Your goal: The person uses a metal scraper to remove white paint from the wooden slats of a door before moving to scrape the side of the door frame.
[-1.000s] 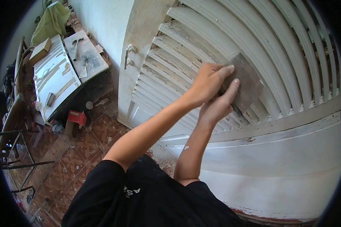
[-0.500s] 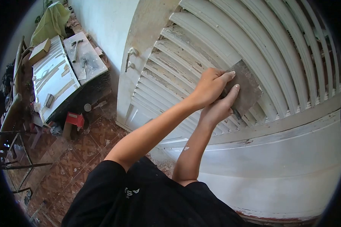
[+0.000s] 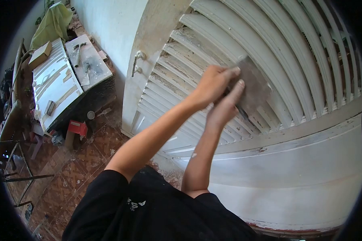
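Grey sandpaper sheet (image 3: 251,86) lies flat against the white louvred shutter (image 3: 277,44), partway up the slats. Both hands clamp it there: the left hand (image 3: 211,84) on top with fingers stretched over the sheet's edge, the right hand (image 3: 225,106) just under it, fingers pressing the paper to the wood. Off to the left, a cluttered surface (image 3: 60,84) carries tools above the patterned tile floor (image 3: 76,160).
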The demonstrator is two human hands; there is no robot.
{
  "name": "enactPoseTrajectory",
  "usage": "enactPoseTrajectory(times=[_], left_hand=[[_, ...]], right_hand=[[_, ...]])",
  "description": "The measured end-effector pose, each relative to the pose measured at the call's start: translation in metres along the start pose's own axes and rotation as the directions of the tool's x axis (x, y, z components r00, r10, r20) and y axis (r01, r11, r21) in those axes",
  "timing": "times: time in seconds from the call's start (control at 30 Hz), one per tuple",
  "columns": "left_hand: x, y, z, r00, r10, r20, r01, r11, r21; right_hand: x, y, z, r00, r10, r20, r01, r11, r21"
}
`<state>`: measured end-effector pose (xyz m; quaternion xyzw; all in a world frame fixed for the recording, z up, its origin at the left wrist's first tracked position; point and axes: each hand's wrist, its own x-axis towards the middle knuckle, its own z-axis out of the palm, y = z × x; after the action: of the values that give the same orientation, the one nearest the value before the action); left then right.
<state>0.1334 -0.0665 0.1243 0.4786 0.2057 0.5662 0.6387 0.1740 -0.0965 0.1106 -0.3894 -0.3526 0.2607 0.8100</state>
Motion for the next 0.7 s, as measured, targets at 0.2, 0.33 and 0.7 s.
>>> enactPoseTrajectory(times=[0.2,0.33,0.7], left_hand=[[0.001,0.002,0.003,1.000,0.006,-0.021,-0.006,1.000,-0.010],[0.000,-0.004,0.016,0.999,-0.010,0.048,0.011,1.000,-0.022],[0.000,-0.001,0.017,1.000,0.016,0.024,-0.016,1.000,-0.012]], right_hand=[[-0.008,-0.009,0.007,0.999,-0.022,-0.050,0.024,0.999,0.037],[0.001,-0.008,-0.009,0.997,-0.023,-0.070,0.026,0.999,0.047],[0.000,-0.016,-0.001,0.999,-0.025,-0.045,0.028,0.998,0.048]])
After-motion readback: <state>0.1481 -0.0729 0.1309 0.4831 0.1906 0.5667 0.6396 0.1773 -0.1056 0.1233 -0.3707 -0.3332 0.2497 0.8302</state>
